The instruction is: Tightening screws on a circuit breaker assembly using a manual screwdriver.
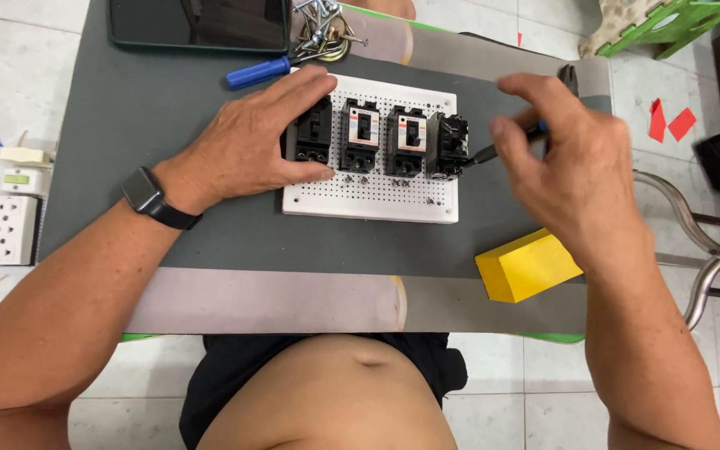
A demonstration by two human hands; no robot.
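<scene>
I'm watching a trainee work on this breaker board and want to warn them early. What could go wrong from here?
1. The right hand drives a blue-handled screwdriver sideways into the rightmost black circuit breaker, which sits tilted; the tip may slip or tip it over.
2. The left hand steadies only the left end of the white perforated mounting board, so the board might pivot on the grey mat.
3. Loose small screws lying on the board could roll off.
</scene>
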